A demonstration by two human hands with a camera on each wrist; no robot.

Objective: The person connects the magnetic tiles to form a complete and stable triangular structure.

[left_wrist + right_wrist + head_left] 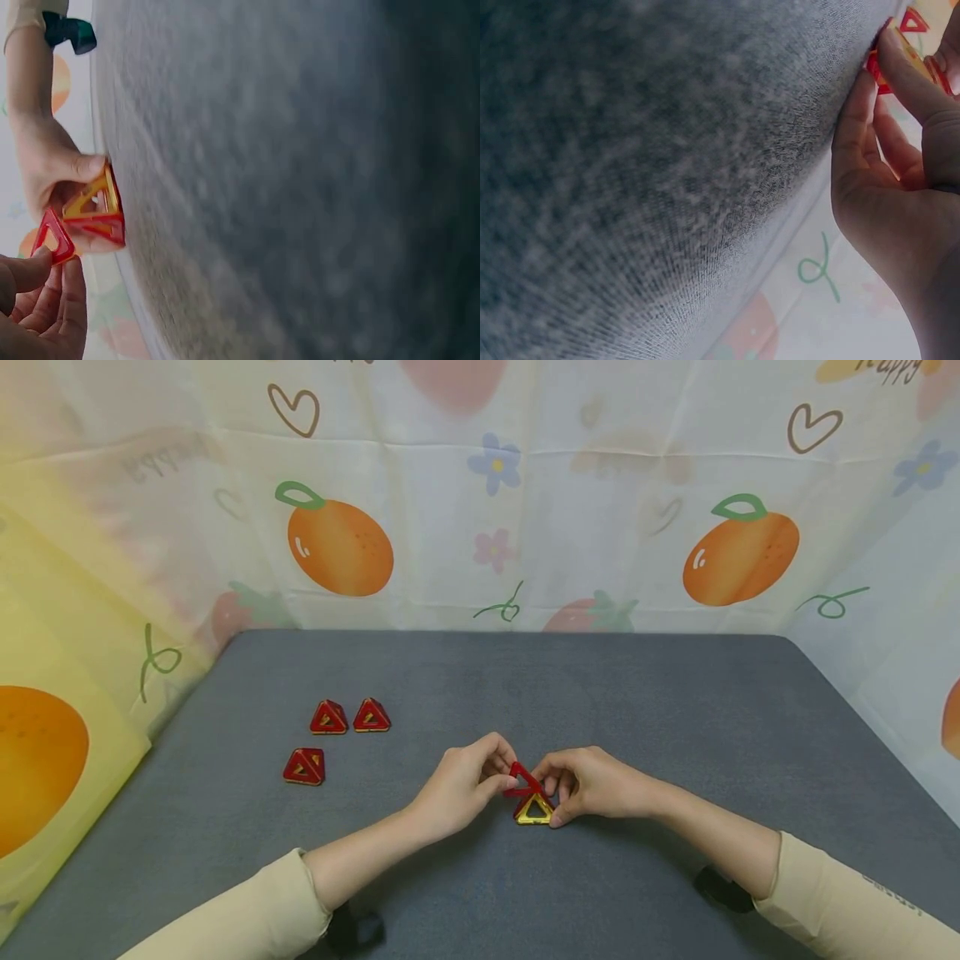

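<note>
In the head view, my left hand (457,789) pinches a red triangular frame tile (529,779) between thumb and fingers. My right hand (596,782) grips a small pyramid of triangular tiles, its yellow triangle (534,821) facing the near side, with the thumb at its lower right corner. The red tile overlaps the pyramid's top in this view. Seen from the left wrist, the red tile (66,247) is tilted beside the red and yellow pyramid (112,225), which sits close to the table. Right fingers cover part of the pyramid in the right wrist view.
Three red pyramids stand on the grey table (450,693) at the left: one nearer (294,770), two behind it, a left one (327,707) and a right one (369,707). A printed cloth (435,468) hangs behind the table's far edge.
</note>
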